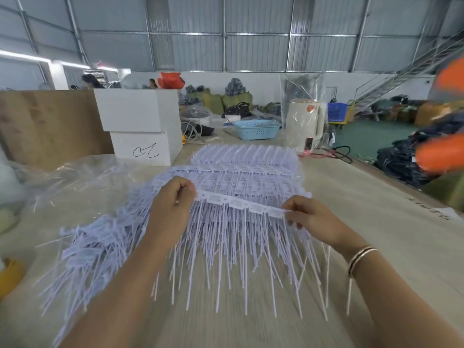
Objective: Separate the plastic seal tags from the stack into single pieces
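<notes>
A strip of joined white seal tags (241, 203) stretches between my two hands above the table, its thin tails hanging toward me. My left hand (173, 199) grips the strip's left end with curled fingers. My right hand (306, 217) pinches the right end. Behind the strip lies the stack of joined tags (246, 167). A loose heap of white tags (100, 242) spreads to the left of my left forearm.
The wooden table (376, 234) carries two stacked white boxes (140, 126) at the back left, a crumpled clear plastic bag (75, 177), a blue basket (257, 129) and a wrapped white kettle (302, 124). A yellow tape roll (10, 275) sits at the left edge.
</notes>
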A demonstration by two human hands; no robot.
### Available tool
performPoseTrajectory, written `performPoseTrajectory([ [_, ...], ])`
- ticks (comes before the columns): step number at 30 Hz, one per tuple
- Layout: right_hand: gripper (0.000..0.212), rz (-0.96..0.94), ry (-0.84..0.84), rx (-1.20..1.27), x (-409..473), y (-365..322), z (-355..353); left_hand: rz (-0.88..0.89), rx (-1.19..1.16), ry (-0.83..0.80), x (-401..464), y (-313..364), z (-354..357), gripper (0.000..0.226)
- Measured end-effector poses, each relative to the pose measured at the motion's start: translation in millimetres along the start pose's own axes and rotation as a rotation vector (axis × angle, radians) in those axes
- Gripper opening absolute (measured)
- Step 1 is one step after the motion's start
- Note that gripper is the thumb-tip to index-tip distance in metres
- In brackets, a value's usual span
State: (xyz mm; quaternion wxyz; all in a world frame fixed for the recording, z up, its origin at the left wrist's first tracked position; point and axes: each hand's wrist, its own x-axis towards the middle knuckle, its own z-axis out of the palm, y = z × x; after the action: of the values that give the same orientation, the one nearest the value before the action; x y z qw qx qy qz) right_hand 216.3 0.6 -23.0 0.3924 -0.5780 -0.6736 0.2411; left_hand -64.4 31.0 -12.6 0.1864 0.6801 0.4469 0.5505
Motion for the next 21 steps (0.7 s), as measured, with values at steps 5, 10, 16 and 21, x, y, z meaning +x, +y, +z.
performPoseTrajectory([
  [5, 0.029, -0.059, 0.177, 0.465, -1, 4, -8, 0.099, 0.285, -0.002, -8, 4, 12, 0.028],
  [10, 0.03, -0.11, 0.106, 0.687, -3, -3, -4, 0.241, 0.343, 0.166, -17, 20, 11, 0.034],
  [16, 0.022, -0.089, 0.06, 0.325, -5, -13, 10, 0.476, 0.254, -0.048, -16, 53, 4, 0.04],
  [21, 0.011, -0.228, -0.01, 0.22, -8, -30, 28, 0.412, 0.555, -0.346, -27, 61, 40, 0.04],
])
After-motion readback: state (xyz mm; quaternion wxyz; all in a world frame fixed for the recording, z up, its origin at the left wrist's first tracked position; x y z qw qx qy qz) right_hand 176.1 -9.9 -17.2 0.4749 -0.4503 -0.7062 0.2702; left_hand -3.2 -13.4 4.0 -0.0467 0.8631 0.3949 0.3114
